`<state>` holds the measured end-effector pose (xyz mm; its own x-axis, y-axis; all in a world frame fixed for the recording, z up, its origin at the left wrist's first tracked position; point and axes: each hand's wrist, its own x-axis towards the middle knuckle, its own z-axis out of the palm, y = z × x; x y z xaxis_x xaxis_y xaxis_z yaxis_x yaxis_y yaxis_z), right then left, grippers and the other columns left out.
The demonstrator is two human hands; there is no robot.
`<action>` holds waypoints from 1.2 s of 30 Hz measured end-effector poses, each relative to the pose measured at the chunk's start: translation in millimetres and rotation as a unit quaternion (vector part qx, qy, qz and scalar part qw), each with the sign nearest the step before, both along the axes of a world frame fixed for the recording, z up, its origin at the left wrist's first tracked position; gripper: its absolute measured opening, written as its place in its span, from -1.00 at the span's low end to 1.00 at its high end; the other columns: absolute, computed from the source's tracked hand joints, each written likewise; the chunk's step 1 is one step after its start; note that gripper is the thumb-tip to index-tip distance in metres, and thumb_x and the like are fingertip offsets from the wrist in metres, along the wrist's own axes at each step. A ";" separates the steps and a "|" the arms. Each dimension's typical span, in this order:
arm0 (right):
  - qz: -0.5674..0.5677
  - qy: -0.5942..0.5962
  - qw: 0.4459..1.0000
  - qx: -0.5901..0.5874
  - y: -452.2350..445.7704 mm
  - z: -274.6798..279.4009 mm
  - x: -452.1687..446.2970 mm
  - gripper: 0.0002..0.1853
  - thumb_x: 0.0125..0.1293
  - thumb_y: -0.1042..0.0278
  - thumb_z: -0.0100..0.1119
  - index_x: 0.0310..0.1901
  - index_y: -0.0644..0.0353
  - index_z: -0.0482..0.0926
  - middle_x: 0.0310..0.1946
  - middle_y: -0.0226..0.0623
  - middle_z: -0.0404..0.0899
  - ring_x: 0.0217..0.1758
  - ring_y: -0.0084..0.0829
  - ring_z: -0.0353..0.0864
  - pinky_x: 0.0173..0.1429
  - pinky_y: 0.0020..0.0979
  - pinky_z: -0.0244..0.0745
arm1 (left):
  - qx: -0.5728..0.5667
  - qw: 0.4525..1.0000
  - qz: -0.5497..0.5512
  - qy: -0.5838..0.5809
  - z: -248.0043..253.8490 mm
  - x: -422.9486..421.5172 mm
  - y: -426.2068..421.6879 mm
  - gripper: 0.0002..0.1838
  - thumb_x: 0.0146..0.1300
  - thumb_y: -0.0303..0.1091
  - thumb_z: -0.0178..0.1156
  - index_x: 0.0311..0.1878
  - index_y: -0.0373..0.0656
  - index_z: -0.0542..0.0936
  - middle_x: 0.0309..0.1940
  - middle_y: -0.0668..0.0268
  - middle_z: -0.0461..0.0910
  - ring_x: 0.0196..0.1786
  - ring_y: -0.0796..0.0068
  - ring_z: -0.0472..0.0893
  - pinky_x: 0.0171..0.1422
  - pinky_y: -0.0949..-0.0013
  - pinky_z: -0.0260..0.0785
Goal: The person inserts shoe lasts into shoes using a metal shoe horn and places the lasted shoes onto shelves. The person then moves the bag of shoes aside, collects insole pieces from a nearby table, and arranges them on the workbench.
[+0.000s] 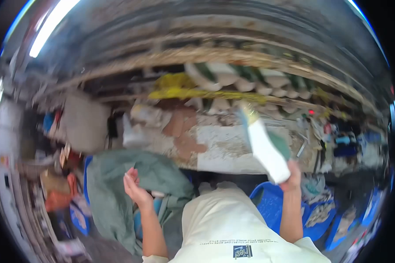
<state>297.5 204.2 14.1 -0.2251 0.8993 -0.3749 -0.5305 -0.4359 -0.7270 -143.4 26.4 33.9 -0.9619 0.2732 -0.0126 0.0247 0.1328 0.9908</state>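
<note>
My right hand [292, 176] is closed around one end of a shoe [265, 149], held up in front of the workbench. The shoe shows a long white underside, green along one side and a gold-coloured patch at its far end; motion blurs its details. My left hand [137, 187] is raised with nothing in it, its fingers loosely curled and a little apart. Below that hand lies a large grey-green cloth [112, 193], draped over a blue container whose edge shows at the left.
A worn workbench [224, 140] runs across the front, bearing brown flat pieces [182, 127]. Several white-and-green shoes [226, 74] line the shelf above. Blue bins [267, 204] stand at the lower right. Small tools and bottles [344, 140] clutter the bench's right end.
</note>
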 end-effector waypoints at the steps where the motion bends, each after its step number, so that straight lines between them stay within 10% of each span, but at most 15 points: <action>1: -0.070 -0.038 0.997 -0.003 17.3 2.5 -21.1 -0.52 0.23 0.24 0.19 0.14 0.31 0.45 0.05 -0.19 0.56 0.11 -0.26 0.56 0.19 -0.20 0.47 | -0.002 0.997 0.068 -0.021 -9.4 -13.8 -42.1 -0.50 0.46 0.03 -0.13 0.04 -0.23 0.55 -0.09 0.29 0.59 0.01 0.43 0.53 0.16 0.33 0.24; 6: -0.073 -0.122 0.970 0.197 163.6 35.4 -97.5 -0.47 0.26 0.28 0.29 0.20 0.36 0.40 0.08 -0.17 0.55 0.13 -0.31 0.54 0.22 -0.27 0.45 | 0.018 0.955 0.285 -0.082 -54.4 -59.8 -174.1 -0.49 0.45 0.07 -0.13 -0.02 -0.20 0.58 -0.17 0.31 0.60 -0.09 0.45 0.55 0.12 0.31 0.26; 10: -0.166 -0.418 0.814 0.368 243.4 58.3 -170.5 -0.29 0.17 -0.04 0.36 0.12 0.46 0.48 0.01 -0.07 0.57 -0.05 -0.27 0.59 -0.01 -0.25 0.43 | 0.024 0.965 0.246 -0.087 -124.2 -62.0 -249.4 -0.72 0.42 -0.20 0.03 -0.15 -0.22 0.60 -0.31 0.35 0.58 -0.25 0.56 0.54 -0.13 0.46 0.38; 11: -0.159 -0.418 0.814 0.370 269.6 48.3 -173.3 -0.29 0.17 -0.04 0.36 0.12 0.46 0.48 0.01 -0.07 0.57 -0.05 -0.27 0.59 -0.01 -0.25 0.43 | -0.027 0.966 0.229 -0.114 -139.6 -59.6 -257.6 -0.75 0.39 -0.23 0.05 -0.13 -0.20 0.60 -0.35 0.36 0.59 -0.31 0.56 0.55 -0.22 0.52 0.36; 14: -0.054 -0.729 0.588 0.346 323.1 29.5 -173.4 -0.43 0.35 -0.04 0.11 0.17 0.32 0.50 -0.04 0.06 0.55 -0.05 -0.25 0.55 -0.11 -0.19 0.44 | -0.176 0.959 0.138 -0.172 -173.0 -58.7 -273.7 -0.82 0.25 -0.37 0.11 -0.19 -0.24 0.62 -0.37 0.26 0.63 -0.34 0.45 0.59 -0.22 0.42 0.42; 19: -0.206 -0.686 0.407 0.566 179.6 42.5 -210.1 -0.37 0.25 -0.12 0.23 0.00 0.41 0.55 0.01 0.18 0.51 0.16 0.01 0.43 0.18 -0.15 0.32 | -0.575 0.818 -0.007 0.008 -189.4 -60.1 -271.6 -0.65 0.03 -0.36 0.24 -0.07 -0.20 0.60 -0.14 0.01 0.61 0.01 0.10 0.58 0.15 0.13 0.40; 24: -0.061 -0.580 0.508 0.634 55.8 -2.2 -216.3 -0.59 0.32 0.37 0.20 0.16 0.30 0.43 0.33 0.06 0.20 0.41 -0.03 0.18 0.38 -0.12 0.15 | -0.736 0.670 -0.075 0.064 -253.0 -93.9 -312.3 -0.58 0.05 -0.29 0.27 0.01 -0.18 0.53 0.07 -0.05 0.52 0.20 -0.03 0.47 0.36 0.11 0.23; 27: 0.018 -0.597 0.564 0.570 13.5 -30.4 -193.5 -0.65 0.30 0.46 0.18 0.10 0.30 0.46 0.31 0.04 0.24 0.36 -0.05 0.27 0.34 -0.16 0.22 | -0.629 0.747 -0.035 0.215 -398.8 -135.5 -413.2 -0.67 0.10 -0.31 0.23 -0.07 -0.21 0.52 -0.03 -0.05 0.56 0.13 -0.02 0.51 0.28 0.09 0.30; 30: 0.065 -0.616 0.574 0.535 -22.2 -60.8 -157.3 -0.69 0.26 0.52 0.16 0.04 0.30 0.48 0.26 0.06 0.31 0.29 -0.03 0.35 0.32 -0.16 0.25 | -0.557 0.767 -0.314 -0.060 -202.6 -142.1 -307.8 -0.73 0.16 -0.33 0.21 -0.12 -0.25 0.50 -0.11 -0.07 0.58 0.01 -0.01 0.57 0.08 0.06 0.37; 32: 0.082 -0.652 0.574 0.489 -48.2 -78.4 -135.5 -0.75 0.22 0.53 0.16 -0.05 0.31 0.50 0.17 0.04 0.40 0.23 -0.05 0.41 0.28 -0.18 0.30 | -0.470 0.807 -0.359 -0.011 -136.2 -143.6 -258.6 -0.76 0.21 -0.31 0.20 -0.19 -0.26 0.46 -0.27 -0.12 0.56 -0.13 -0.24 0.53 -0.12 0.01 0.37; 34: 0.128 -0.607 0.727 0.295 -60.8 -104.9 -118.3 -0.84 0.22 0.51 0.18 -0.16 0.30 0.53 0.05 0.00 0.49 0.13 -0.06 0.47 0.20 -0.21 0.35 | -0.418 0.832 -0.366 0.009 -101.1 -146.6 -217.0 -0.73 0.14 -0.32 0.27 -0.23 -0.27 0.44 -0.35 -0.08 0.56 -0.25 -0.21 0.51 -0.15 0.04 0.38; 36: 0.150 -0.650 0.677 0.311 -67.5 -143.6 -83.2 -0.89 0.20 0.43 0.24 -0.29 0.28 0.57 -0.20 -0.03 0.56 -0.04 -0.10 0.55 -0.01 -0.26 0.45 | -0.386 0.835 -0.392 0.031 -43.3 -129.6 -153.3 -0.71 0.11 -0.35 0.31 -0.28 -0.28 0.39 -0.46 -0.02 0.50 -0.41 -0.07 0.44 -0.25 0.15 0.36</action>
<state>214.3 136.6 -129.4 -0.2751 0.9614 -0.0013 0.7788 0.2221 -0.5866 -273.0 -126.9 -9.4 -0.4960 0.7528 -0.4328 0.4517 0.6494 0.6118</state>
